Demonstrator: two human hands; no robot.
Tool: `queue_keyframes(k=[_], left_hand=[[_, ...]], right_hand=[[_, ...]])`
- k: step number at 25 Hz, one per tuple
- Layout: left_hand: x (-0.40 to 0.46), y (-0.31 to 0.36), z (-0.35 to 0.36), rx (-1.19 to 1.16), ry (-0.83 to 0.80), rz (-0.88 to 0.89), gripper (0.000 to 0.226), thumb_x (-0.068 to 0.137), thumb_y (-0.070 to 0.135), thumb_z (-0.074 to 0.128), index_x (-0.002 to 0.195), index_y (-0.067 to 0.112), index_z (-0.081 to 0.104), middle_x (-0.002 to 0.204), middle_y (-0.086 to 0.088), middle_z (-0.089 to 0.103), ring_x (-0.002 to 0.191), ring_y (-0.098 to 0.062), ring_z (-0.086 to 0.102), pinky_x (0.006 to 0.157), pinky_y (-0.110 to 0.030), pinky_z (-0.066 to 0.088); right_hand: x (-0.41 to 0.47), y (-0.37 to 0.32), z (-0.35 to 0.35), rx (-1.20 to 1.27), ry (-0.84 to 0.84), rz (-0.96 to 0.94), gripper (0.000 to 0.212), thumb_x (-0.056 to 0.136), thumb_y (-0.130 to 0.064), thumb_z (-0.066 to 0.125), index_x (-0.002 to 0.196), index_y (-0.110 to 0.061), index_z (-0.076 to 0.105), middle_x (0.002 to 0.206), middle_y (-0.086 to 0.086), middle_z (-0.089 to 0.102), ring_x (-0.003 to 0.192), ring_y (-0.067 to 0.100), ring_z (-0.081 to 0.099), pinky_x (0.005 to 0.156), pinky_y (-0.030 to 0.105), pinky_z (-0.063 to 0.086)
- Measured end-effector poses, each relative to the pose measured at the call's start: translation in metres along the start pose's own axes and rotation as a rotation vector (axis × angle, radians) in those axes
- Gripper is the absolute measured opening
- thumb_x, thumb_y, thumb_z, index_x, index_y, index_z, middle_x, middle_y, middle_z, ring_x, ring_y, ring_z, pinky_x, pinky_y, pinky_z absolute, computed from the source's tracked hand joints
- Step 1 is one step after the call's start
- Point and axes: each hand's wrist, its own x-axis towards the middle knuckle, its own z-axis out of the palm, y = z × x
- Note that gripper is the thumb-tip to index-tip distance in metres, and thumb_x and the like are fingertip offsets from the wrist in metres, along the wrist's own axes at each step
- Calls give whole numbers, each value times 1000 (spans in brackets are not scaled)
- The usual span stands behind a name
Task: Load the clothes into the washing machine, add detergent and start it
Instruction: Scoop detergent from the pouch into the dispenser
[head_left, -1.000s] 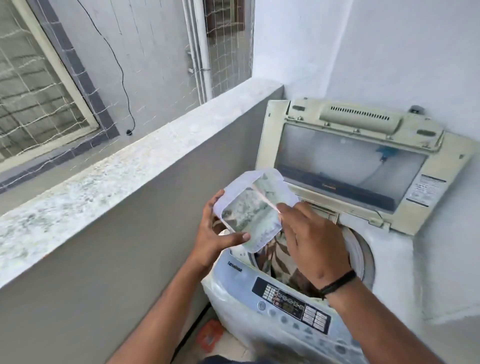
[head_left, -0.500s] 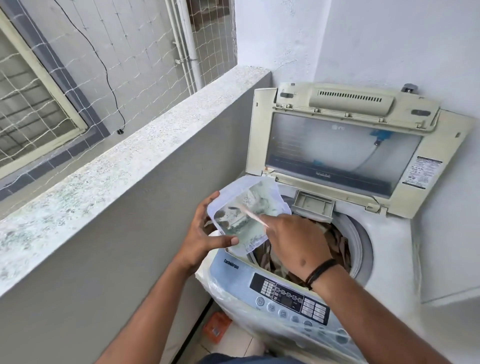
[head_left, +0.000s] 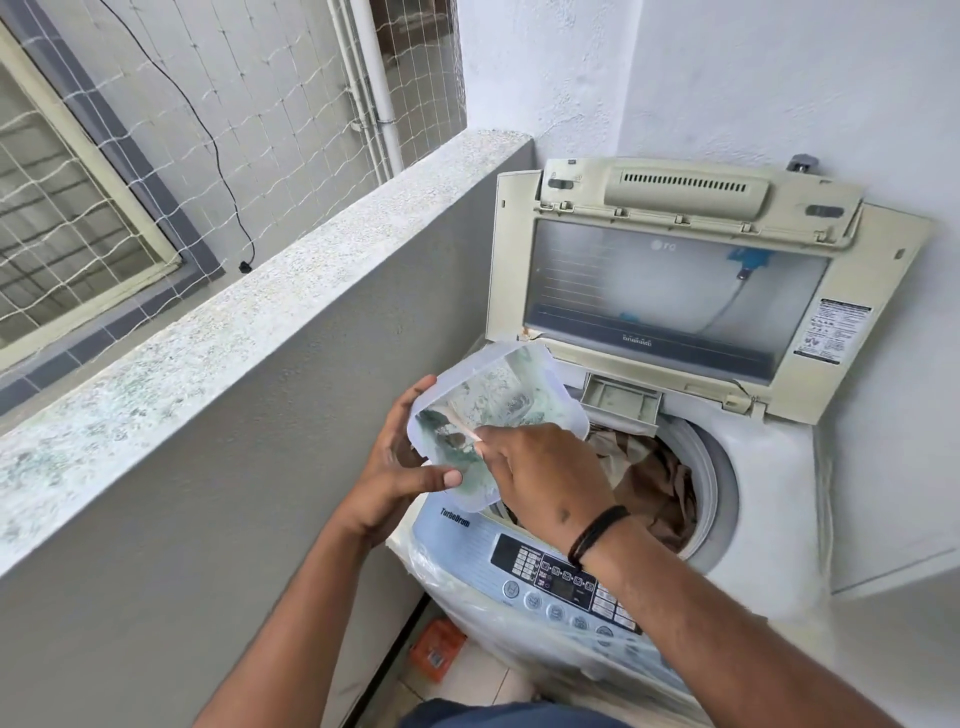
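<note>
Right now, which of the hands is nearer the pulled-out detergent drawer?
Right. The right hand is at the plastic container, below-left of the detergent drawer; the left hand grips the container's far side, farther from it.

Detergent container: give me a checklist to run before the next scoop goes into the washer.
1. Washer lid raised: ok.
2. Clothes in the drum: ok.
3. Detergent container gripped by left hand: ok.
4. Right hand reaching into the container, pinching a thin scoop handle: ok.
5. Detergent on the scoop: cannot tell.
6. Dispenser drawer pulled open: ok.
</note>
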Motion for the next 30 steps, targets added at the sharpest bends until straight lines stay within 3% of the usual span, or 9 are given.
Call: queue_keyframes(k=[5, 9, 14, 17, 20, 23, 25, 28, 30], left_hand=[[-6, -4, 11, -58, 28, -11, 107, 58, 3, 83, 152, 27, 37, 152, -11, 51, 129, -29, 58, 92, -42, 57], [-4, -4, 13, -45, 49, -22, 109, 57, 3, 84, 152, 29, 39, 152, -10, 52, 132, -30, 56, 94, -40, 55], [2, 2, 8, -10, 53, -18, 107, 57, 4, 84, 151, 30, 39, 149, -8, 53, 127, -26, 58, 95, -43, 56], [3, -2, 2, 10, 62, -25, 106, 60, -4, 82, 151, 29, 39, 145, -6, 56, 128, -28, 57, 101, -47, 54], [6, -3, 5, 38, 55, -22, 103, 64, -13, 72, 152, 27, 38, 141, -3, 59, 128, -27, 58, 101, -45, 54], [10, 3, 5, 62, 38, -15, 107, 60, -5, 84, 151, 29, 39, 148, -7, 55, 131, -31, 57, 98, -45, 55], [11, 5, 4, 78, 35, -17, 111, 57, 5, 87, 153, 28, 38, 151, -11, 51, 135, -36, 53, 102, -48, 53], [10, 3, 1, 92, 33, -27, 112, 57, 5, 88, 154, 27, 37, 152, -13, 49, 138, -39, 49, 104, -51, 51], [7, 3, 0, 89, 42, -20, 111, 56, 5, 88, 153, 27, 38, 152, -12, 49, 138, -39, 49, 102, -50, 53]], right_hand=[[-2, -6, -20, -192, -123, -125, 29, 107, -33, 36, 111, -21, 63, 84, 1, 64, 82, 28, 65, 61, 33, 38], [8, 9, -31, -170, -7, -100, 31, 105, -31, 39, 92, -22, 66, 72, -2, 60, 71, 25, 61, 67, 36, 53], [3, 10, -17, 13, -46, -94, 31, 105, -37, 43, 102, -24, 72, 68, -4, 61, 66, 19, 59, 60, 33, 51], [7, 20, -32, 110, -58, -99, 29, 103, -37, 50, 109, -25, 75, 80, -2, 74, 60, 10, 58, 65, 32, 54], [19, 28, -34, 110, 17, -61, 27, 102, -34, 53, 120, -28, 73, 106, -2, 76, 87, 15, 69, 71, 27, 52], [18, 24, -20, 173, 26, -37, 28, 101, -26, 55, 123, -30, 71, 115, -3, 74, 100, 16, 68, 69, 24, 48], [12, 22, -14, 207, -47, -25, 27, 101, -27, 54, 120, -32, 72, 118, -2, 73, 102, 15, 69, 81, 30, 54], [9, 27, -19, 205, -68, -39, 26, 101, -31, 54, 118, -35, 72, 114, -4, 75, 74, 0, 63, 80, 31, 55], [13, 32, -22, 209, -26, -52, 28, 102, -33, 53, 124, -37, 69, 110, -3, 76, 66, 0, 63, 77, 32, 57]])
